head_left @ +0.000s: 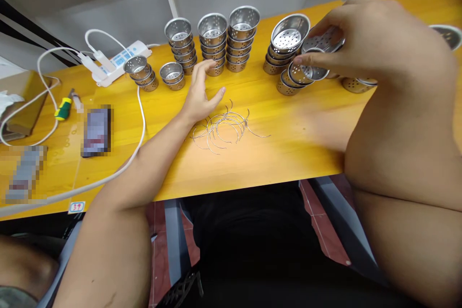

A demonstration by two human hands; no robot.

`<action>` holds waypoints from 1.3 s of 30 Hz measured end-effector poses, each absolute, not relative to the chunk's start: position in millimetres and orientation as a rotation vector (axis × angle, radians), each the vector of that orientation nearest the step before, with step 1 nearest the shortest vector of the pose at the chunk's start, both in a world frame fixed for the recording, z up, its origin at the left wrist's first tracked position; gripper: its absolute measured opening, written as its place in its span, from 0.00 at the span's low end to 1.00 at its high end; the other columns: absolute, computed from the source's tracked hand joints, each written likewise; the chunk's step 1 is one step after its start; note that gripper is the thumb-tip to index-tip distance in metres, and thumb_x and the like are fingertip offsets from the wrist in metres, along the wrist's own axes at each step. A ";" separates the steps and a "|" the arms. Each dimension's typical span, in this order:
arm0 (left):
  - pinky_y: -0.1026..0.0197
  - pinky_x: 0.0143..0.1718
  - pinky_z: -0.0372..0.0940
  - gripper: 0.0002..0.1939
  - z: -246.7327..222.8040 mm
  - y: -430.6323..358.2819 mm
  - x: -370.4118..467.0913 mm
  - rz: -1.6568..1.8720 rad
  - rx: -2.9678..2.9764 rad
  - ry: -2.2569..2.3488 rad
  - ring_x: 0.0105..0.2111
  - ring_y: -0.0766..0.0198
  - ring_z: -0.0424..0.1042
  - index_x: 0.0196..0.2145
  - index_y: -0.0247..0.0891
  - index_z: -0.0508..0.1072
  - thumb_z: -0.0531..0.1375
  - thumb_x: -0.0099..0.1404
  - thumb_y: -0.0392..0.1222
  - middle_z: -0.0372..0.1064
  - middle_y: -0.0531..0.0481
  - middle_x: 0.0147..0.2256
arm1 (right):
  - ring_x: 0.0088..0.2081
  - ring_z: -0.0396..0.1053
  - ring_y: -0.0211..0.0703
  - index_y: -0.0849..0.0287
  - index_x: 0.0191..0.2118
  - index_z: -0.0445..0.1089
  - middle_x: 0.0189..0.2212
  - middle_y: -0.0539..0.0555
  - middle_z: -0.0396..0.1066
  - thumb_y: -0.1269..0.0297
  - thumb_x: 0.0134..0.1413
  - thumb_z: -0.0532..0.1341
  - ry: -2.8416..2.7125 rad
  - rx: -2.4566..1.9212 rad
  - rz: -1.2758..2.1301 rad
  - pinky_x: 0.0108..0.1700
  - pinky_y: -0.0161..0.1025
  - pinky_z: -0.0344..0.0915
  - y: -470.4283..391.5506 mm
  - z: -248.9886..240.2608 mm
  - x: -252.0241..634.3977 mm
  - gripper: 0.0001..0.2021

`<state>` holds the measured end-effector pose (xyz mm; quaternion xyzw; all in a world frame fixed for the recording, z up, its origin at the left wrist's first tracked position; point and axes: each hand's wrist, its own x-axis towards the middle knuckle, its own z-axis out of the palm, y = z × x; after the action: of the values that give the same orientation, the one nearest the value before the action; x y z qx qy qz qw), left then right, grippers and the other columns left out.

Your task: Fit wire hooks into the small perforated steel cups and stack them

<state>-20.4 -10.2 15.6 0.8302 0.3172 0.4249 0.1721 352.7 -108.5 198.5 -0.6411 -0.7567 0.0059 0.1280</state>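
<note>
across the table (252, 168), our right hand (378, 38) was at the right-hand group of perforated metal cups, its fingers parted over their rims and its thumb against a tilted cup (314, 71). we couldn't tell whether that hand gripped anything. the leaning stack's long axis ran up from its base toward our right hand, clearly the nearer one; our left hand (198, 98) was well apart from it. that left hand was open, holding nothing, its fingers pointing toward the middle upright stack (212, 41), though we couldn't tell whether they touched it. smallest of all, the thin curved wires (225, 114) lay loosely tangled just beside our left hand, toward us and rightward.
</note>
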 end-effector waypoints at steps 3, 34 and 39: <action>0.30 0.89 0.50 0.41 18.7 -3.7 -27.6 1.334 2.332 1.002 0.84 0.37 0.56 0.75 0.55 0.62 0.64 0.75 0.76 0.58 0.39 0.79 | 0.54 0.78 0.78 0.48 0.45 0.75 0.48 0.67 0.79 0.41 0.63 0.66 -2.085 -1.776 0.022 0.62 0.68 0.72 -118.2 205.3 338.4 0.17; 0.37 0.83 0.61 0.23 55.3 -14.9 -50.8 1.334 2.014 1.783 0.78 0.45 0.65 0.55 0.49 0.74 0.76 0.71 0.55 0.74 0.42 0.67 | 0.46 0.78 0.53 0.56 0.53 0.80 0.53 0.61 0.78 0.64 0.78 0.63 -2.788 -0.922 0.432 0.44 0.44 0.66 -95.1 85.6 245.0 0.09; 0.38 0.91 0.49 0.37 48.6 -7.3 -47.9 1.419 2.008 1.727 0.84 0.42 0.56 0.61 0.46 0.70 0.82 0.61 0.49 0.65 0.40 0.75 | 0.45 0.76 0.52 0.56 0.50 0.79 0.54 0.62 0.76 0.65 0.78 0.61 -2.784 -0.974 0.406 0.44 0.45 0.64 -99.3 87.7 239.7 0.07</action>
<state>-47.9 -7.3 48.6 0.6667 0.5735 0.4712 0.0681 239.7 -99.3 87.7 -0.3259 -0.9320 0.1358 0.0820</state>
